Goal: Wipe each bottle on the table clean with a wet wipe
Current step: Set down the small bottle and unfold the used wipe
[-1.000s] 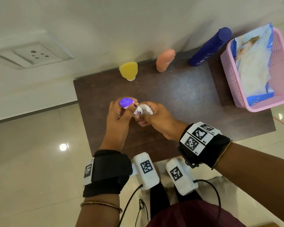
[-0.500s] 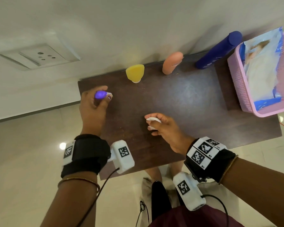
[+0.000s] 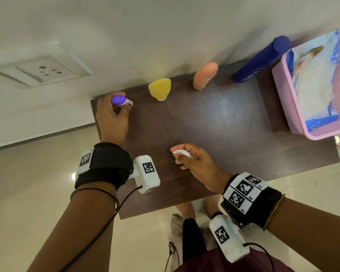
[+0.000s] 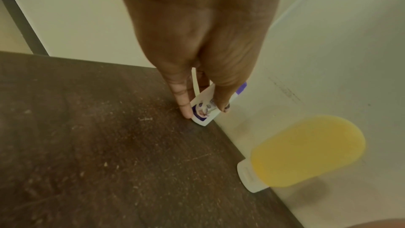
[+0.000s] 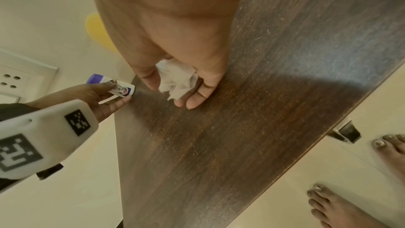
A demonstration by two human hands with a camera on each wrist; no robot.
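I am watching the left hand (image 3: pixel 112 116) pinching a small purple-capped bottle (image 3: pixel 120 100) at the upper left of the head frame, its base meeting the dark table (image 3: pixel 214 122) by the wall. At centre, the right hand (image 3: pixel 194 160) is curling around a crumpled wet wipe (image 5: pixel 176 80). 3 bottles are standing along the top: yellow (image 3: pixel 159 88), peach (image 3: pixel 204 75), blue (image 3: pixel 261 58).

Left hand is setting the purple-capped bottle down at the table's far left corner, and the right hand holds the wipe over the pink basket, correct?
Not quite. The right hand holds the wipe over the table's near middle, far from the pink basket, as the head view shows. The rest is right.
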